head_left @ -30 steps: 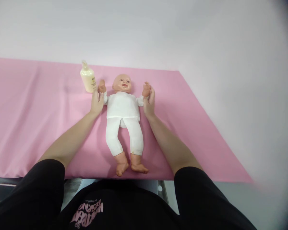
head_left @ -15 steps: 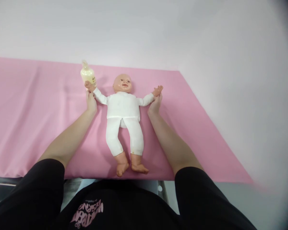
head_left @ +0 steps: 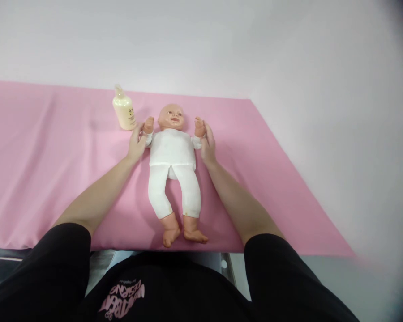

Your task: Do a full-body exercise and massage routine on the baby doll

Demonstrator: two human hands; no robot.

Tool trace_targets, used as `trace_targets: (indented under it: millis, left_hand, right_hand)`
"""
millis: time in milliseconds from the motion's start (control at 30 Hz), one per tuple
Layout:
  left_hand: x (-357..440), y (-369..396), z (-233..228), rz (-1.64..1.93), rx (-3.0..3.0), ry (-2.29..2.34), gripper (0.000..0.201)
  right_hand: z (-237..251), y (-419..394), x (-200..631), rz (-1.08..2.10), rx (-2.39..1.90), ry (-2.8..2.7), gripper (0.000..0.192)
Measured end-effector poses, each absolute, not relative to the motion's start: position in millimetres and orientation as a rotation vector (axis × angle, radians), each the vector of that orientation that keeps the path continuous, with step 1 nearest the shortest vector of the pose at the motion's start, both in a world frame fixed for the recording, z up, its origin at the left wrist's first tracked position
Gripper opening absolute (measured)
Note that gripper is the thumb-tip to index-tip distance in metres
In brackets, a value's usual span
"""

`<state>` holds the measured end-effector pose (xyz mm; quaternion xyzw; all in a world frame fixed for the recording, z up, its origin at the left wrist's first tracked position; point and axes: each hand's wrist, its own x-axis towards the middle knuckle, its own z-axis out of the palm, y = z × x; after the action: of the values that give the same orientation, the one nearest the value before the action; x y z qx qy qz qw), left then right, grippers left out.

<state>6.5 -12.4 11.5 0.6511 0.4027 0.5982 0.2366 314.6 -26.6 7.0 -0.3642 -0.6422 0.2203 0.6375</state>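
As fingers (head_left: 138,134) pinch doll (head_left: 172,150) wrists, forearms outstretched, doll arms upright

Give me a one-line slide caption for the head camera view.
Left hand and right hand hold a baby doll by its raised arms on a pink cloth, a cream bottle beside it.

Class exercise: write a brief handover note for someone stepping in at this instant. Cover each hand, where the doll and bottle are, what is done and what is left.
Left hand: gripping the doll's arm near the wrist, forearm raised beside the head.
Right hand: gripping the doll's other arm the same way.
Doll: on its back on the pink cloth, in white clothes, feet toward the person, legs flat.
Bottle: cream-coloured, upright on the cloth beyond the left hand, cap on, not touched.
Done: both doll arms held, bent up by the head.
Left: both arms are in hand, not laid down; bottle unopened.
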Motion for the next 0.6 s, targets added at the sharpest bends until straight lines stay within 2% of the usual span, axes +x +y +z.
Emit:
trace_targets:
  millis: [267,400,600]
  left_hand:
    - [18,-31,26,1.353,2.339,1.112,0.047]
    - [16,-28,22,1.426,2.244,1.155,0.048]
    - [7,-11,8,1.645,1.819,1.087,0.060]
  right_hand:
    - [12,-36,309,0.424,-0.891,-1.719,0.049]
    - [12,-36,310,0.419,-0.901,-1.700,0.049]
    - [6,-26,313,0.538,-0.804,-1.376,0.053]
